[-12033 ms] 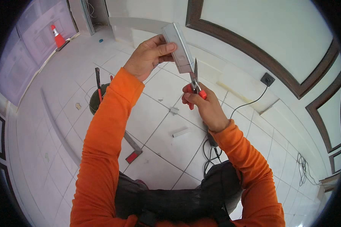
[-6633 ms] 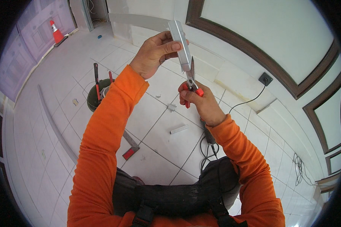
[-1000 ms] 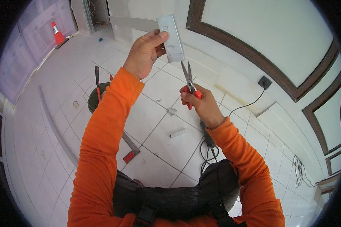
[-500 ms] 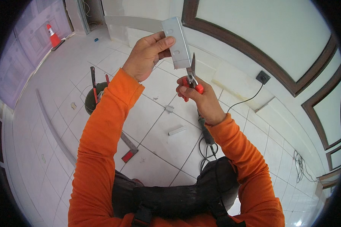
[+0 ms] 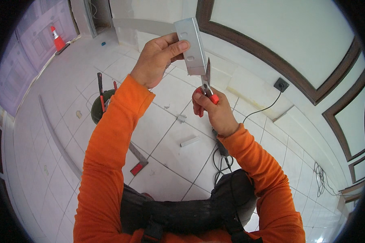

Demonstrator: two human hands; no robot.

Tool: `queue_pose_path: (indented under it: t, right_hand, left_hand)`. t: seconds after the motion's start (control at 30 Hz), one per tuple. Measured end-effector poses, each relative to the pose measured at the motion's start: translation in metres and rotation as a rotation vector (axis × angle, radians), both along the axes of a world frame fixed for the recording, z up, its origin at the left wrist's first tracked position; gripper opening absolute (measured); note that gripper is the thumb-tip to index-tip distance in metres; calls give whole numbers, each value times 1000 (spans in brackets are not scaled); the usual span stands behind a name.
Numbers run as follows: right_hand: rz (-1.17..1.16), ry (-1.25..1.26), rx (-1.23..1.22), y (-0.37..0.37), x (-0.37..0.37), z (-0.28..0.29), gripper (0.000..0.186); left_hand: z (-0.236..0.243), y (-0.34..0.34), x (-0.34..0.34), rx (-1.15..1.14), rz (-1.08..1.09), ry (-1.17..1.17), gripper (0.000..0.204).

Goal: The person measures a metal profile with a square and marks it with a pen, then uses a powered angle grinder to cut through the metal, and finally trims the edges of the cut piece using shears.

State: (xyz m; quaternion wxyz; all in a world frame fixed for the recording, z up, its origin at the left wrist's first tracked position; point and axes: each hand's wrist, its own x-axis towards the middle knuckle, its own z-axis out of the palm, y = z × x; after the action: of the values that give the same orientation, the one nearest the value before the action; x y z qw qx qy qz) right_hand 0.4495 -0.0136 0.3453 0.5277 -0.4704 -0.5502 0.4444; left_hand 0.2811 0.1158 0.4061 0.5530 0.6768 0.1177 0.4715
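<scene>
Up in front of me, my left hand (image 5: 156, 58) grips a short piece of galvanized metal channel (image 5: 194, 50) by its upper side, thumb on its face. Two round marks show on that face, and a line runs across it close to the lower end. My right hand (image 5: 217, 107) is closed round the red handles of a pair of tin snips (image 5: 205, 86). Their blades point upward at the channel's lower right corner, one rising along its right edge. Whether the metal lies between the blades is hard to make out.
On the tiled floor (image 5: 166, 178) lie a small metal offcut (image 5: 190, 141), a try square (image 5: 138, 162) and a corded power tool (image 5: 222, 146). Left of my sleeve stands a dark green bucket (image 5: 96, 110) with red-handled tools. A wall socket (image 5: 281, 84) feeds a black cable. Far left is an orange cone (image 5: 58, 40).
The snips' handles have come closer together and the blades have narrowed. My right hand has shifted slightly right and down. The channel has barely moved, a touch to the right.
</scene>
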Motion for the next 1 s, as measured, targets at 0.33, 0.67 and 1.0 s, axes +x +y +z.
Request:
queue_pose_path:
  t: [0.33,0.67,1.0]
  right_hand:
    - [-24,23,3,-3,-7,0,22]
    - [-52,47,-48,-3,-7,-2,29]
    - [-237,-160,7,9,1,-14,27]
  left_hand:
    - [3,-4,-4,54,-32,-47,42]
    - [4,-6,-3,63,-18,-43,42]
    - [11,-19,7,-59,53,89,47]
